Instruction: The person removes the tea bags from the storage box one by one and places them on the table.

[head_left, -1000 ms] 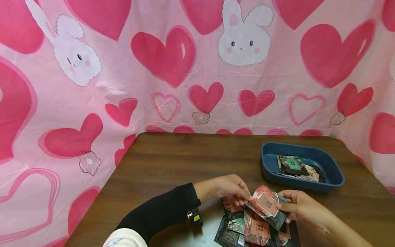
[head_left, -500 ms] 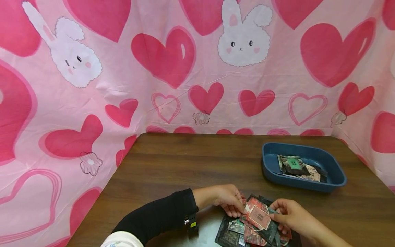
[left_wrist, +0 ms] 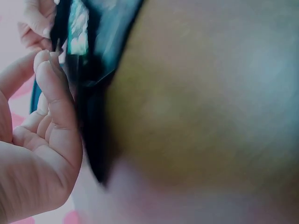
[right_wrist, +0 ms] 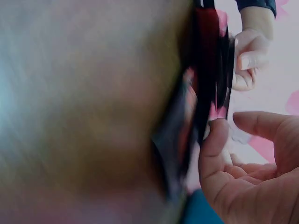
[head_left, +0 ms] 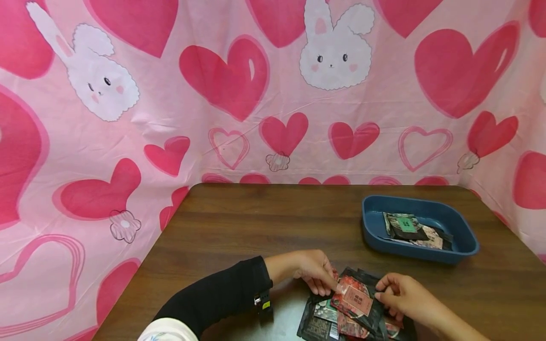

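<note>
Fingers of my left hand [head_left: 314, 271] pinch a red packet [head_left: 355, 299] by its left corner, over a loose pile of packets [head_left: 316, 324] on the brown table [head_left: 256, 222]. Along its right edge, the fingers of my right hand [head_left: 401, 294] bend loosely; whether they grip or merely touch, I cannot tell. The red packet covers part of the pile, which runs out of view below. Beyond my right hand, a blue tray [head_left: 415, 253] holds a green-labelled packet [head_left: 405, 226] overlapping a beige-labelled packet [head_left: 433, 238]. Behind hangs a heart-printed pink cloth [head_left: 294, 102].
</note>
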`<state>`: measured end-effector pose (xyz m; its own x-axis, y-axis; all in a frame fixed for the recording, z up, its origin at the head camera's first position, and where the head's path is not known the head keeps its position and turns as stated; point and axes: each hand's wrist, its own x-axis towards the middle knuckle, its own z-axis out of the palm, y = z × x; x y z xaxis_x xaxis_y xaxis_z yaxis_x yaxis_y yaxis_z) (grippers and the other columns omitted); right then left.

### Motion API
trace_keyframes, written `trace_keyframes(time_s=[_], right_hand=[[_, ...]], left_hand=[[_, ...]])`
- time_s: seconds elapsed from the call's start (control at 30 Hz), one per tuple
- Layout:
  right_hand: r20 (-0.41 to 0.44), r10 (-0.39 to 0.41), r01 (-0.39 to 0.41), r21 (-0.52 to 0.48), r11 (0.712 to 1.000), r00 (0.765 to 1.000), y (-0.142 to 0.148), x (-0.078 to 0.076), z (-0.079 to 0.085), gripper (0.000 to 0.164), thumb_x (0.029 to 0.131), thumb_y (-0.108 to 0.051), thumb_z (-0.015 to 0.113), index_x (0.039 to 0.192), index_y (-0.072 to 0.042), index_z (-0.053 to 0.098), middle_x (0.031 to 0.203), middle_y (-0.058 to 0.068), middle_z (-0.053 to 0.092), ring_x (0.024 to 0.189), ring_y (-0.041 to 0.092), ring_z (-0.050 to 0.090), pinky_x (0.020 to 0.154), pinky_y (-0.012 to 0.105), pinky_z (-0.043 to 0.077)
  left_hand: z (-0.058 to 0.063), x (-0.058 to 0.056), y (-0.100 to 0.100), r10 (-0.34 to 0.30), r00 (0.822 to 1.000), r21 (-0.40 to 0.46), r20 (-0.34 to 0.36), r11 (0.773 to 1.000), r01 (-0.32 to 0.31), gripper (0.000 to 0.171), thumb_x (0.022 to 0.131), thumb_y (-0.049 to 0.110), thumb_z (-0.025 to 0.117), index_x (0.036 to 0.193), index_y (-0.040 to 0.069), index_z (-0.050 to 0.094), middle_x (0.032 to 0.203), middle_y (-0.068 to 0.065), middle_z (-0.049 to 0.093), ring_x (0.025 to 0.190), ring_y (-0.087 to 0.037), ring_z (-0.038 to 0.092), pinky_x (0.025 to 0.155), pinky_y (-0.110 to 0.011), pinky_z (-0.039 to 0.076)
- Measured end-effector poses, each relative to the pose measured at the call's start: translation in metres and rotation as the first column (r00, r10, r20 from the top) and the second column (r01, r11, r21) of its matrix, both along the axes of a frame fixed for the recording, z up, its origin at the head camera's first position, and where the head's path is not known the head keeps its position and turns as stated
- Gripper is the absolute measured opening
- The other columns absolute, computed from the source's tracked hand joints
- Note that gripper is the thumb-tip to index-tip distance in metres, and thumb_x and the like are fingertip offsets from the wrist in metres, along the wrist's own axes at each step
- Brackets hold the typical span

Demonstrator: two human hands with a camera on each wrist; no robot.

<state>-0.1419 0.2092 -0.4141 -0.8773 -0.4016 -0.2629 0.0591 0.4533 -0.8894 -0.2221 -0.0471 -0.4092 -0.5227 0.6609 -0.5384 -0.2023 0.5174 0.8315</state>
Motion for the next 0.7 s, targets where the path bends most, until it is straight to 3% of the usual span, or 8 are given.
trace_keyframes(time_s=[0.1, 0.2, 0.33, 0.43, 0.57, 0.63, 0.7], right_hand=[[-0.099, -0.003, 0.008, 0.056, 0.998, 0.995, 0.012, -0.010, 0.016, 0.023, 0.093, -0.015, 0.060, 0.098, 0.007, 0.056, 0.068, 0.006, 0.056, 0.055, 0.011, 0.054, 0.046, 0.030, 0.051], [-0.174, -0.068, 0.089, 0.116, 0.989, 0.982, 0.031, -0.026, 0.036, 0.025, 0.095, -0.016, 0.058, 0.101, 0.008, 0.055, 0.071, 0.007, 0.056, 0.057, 0.011, 0.055, 0.048, 0.030, 0.052], [-0.223, -0.162, 0.208, 0.201, 0.957, 0.961, 0.058, -0.054, 0.057, 0.031, 0.099, -0.016, 0.052, 0.107, 0.013, 0.052, 0.078, 0.008, 0.058, 0.062, 0.013, 0.056, 0.055, 0.030, 0.055], [-0.260, -0.183, 0.256, 0.281, 0.925, 0.948, 0.076, -0.076, 0.062, 0.037, 0.100, -0.018, 0.049, 0.109, 0.018, 0.052, 0.083, 0.014, 0.061, 0.066, 0.016, 0.058, 0.059, 0.031, 0.056], [-0.281, -0.167, 0.273, 0.399, 0.875, 0.945, 0.093, -0.102, 0.058, 0.042, 0.098, -0.020, 0.050, 0.108, 0.020, 0.054, 0.094, 0.026, 0.060, 0.073, 0.021, 0.060, 0.063, 0.036, 0.056], [-0.259, -0.163, 0.267, 0.442, 0.856, 0.952, 0.098, -0.111, 0.055, 0.040, 0.095, -0.020, 0.052, 0.103, 0.019, 0.057, 0.088, 0.024, 0.060, 0.072, 0.022, 0.058, 0.062, 0.036, 0.053], [-0.247, -0.165, 0.267, 0.474, 0.839, 0.955, 0.100, -0.119, 0.050, 0.038, 0.092, -0.019, 0.055, 0.099, 0.017, 0.061, 0.081, 0.022, 0.060, 0.070, 0.022, 0.057, 0.062, 0.037, 0.051]], left_hand=[[0.014, -0.015, 0.006, 0.026, 0.997, 0.031, -0.066, 0.999, -0.024, 0.018, 0.084, 0.011, 0.072, 0.075, -0.004, 0.069, 0.058, -0.006, 0.062, 0.047, -0.011, 0.057, 0.046, -0.023, 0.051], [0.031, -0.036, 0.020, 0.091, 0.990, 0.091, -0.104, 0.993, -0.081, 0.020, 0.086, 0.011, 0.070, 0.089, -0.008, 0.069, 0.068, -0.011, 0.067, 0.054, -0.014, 0.061, 0.059, -0.031, 0.057], [0.047, -0.059, 0.052, 0.198, 0.977, 0.187, -0.078, 0.966, -0.181, 0.025, 0.090, 0.011, 0.065, 0.103, -0.010, 0.066, 0.092, -0.022, 0.070, 0.071, -0.021, 0.068, 0.079, -0.042, 0.057], [0.052, -0.070, 0.082, 0.257, 0.966, 0.240, -0.036, 0.940, -0.242, 0.027, 0.092, 0.010, 0.063, 0.109, -0.010, 0.063, 0.103, -0.025, 0.067, 0.090, -0.030, 0.068, 0.084, -0.042, 0.055], [0.054, -0.077, 0.120, 0.319, 0.947, 0.266, 0.024, 0.911, -0.314, 0.028, 0.091, 0.008, 0.063, 0.112, -0.011, 0.060, 0.108, -0.026, 0.065, 0.108, -0.037, 0.061, 0.086, -0.040, 0.054], [0.051, -0.079, 0.136, 0.360, 0.931, 0.267, 0.068, 0.892, -0.365, 0.030, 0.091, 0.007, 0.062, 0.115, -0.011, 0.058, 0.112, -0.028, 0.062, 0.111, -0.039, 0.059, 0.090, -0.042, 0.052], [0.047, -0.081, 0.149, 0.417, 0.902, 0.253, 0.107, 0.866, -0.431, 0.033, 0.091, 0.005, 0.062, 0.120, -0.010, 0.056, 0.113, -0.029, 0.061, 0.110, -0.039, 0.059, 0.093, -0.043, 0.050]])
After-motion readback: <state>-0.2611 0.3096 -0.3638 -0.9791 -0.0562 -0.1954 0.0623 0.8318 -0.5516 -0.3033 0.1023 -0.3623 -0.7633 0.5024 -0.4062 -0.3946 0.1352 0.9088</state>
